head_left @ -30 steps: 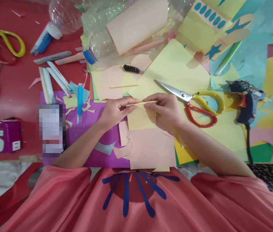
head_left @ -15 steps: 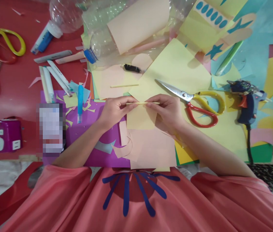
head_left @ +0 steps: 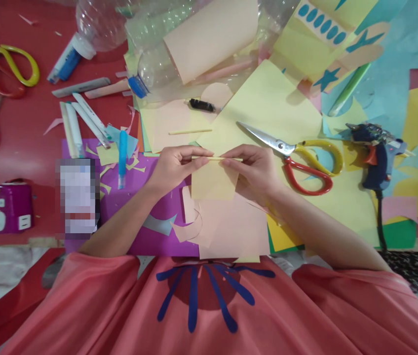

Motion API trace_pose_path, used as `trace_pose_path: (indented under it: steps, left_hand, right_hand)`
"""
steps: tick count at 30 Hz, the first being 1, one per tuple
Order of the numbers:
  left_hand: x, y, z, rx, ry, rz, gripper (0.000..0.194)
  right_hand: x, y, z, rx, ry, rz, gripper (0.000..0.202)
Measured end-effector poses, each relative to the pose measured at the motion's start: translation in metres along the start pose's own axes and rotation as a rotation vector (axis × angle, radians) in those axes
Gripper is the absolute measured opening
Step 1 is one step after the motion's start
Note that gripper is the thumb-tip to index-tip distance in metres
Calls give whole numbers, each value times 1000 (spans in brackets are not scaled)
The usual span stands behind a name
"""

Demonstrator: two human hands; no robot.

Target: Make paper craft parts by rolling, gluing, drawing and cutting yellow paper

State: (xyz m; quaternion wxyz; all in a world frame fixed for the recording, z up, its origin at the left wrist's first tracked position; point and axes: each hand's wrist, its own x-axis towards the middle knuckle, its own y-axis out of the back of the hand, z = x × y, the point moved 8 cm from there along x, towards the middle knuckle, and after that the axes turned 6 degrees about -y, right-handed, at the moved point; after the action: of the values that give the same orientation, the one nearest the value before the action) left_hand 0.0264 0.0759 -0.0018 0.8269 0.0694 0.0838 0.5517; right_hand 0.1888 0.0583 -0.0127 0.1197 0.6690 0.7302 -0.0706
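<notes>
Between both hands is a small pale yellow sheet of paper (head_left: 214, 182), its far edge rolled into a thin tube. My left hand (head_left: 179, 167) pinches the left part of that roll between thumb and fingers. The right part is pinched by my right hand (head_left: 253, 167) in the same way. The unrolled part of the sheet hangs toward me over a pink sheet (head_left: 234, 227). A thin finished-looking yellow paper roll (head_left: 190, 131) lies just beyond my left hand. Scissors (head_left: 290, 153) with yellow and red handles lie right of my right hand, blades apart.
A blue glue gun (head_left: 381, 162) lies at the right with its cord. Clear plastic bottles (head_left: 157, 74) and a curled pink sheet (head_left: 214, 37) are at the back. Markers (head_left: 90, 121), a phone (head_left: 79, 197), a purple box-shaped device (head_left: 8, 208) and second scissors (head_left: 18, 64) are on the left.
Both hands keep their pinch on the yellow paper's rolled edge. The paper and hands have shifted very slightly left; the other things lie as before.
</notes>
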Motion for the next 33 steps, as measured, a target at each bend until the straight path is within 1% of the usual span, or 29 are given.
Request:
trace_pose_path:
  steps: [5, 11, 17, 23, 28, 33]
  left_hand:
    - [0, -4, 0, -9, -8, -49, 35]
    - [-1, -2, -2, -9, 20, -22, 38]
    - [0, -1, -1, -25, 8, 1, 33]
    - [-1, 0, -3, 5, 34, 10, 35]
    - [-1, 0, -1, 36, 6, 9, 36]
    - [0, 1, -1, 17, 6, 19, 35]
  right_hand:
    - [0, -1, 2, 7, 15, -2, 9]
    - [1, 1, 3, 42, -3, 2, 8]
    - [0, -2, 0, 124, -38, -27, 8]
    - [1, -1, 1, 88, -46, -3, 5]
    - [1, 2, 0, 71, -30, 26, 3]
    - [1, 2, 0, 101, -21, 20, 3]
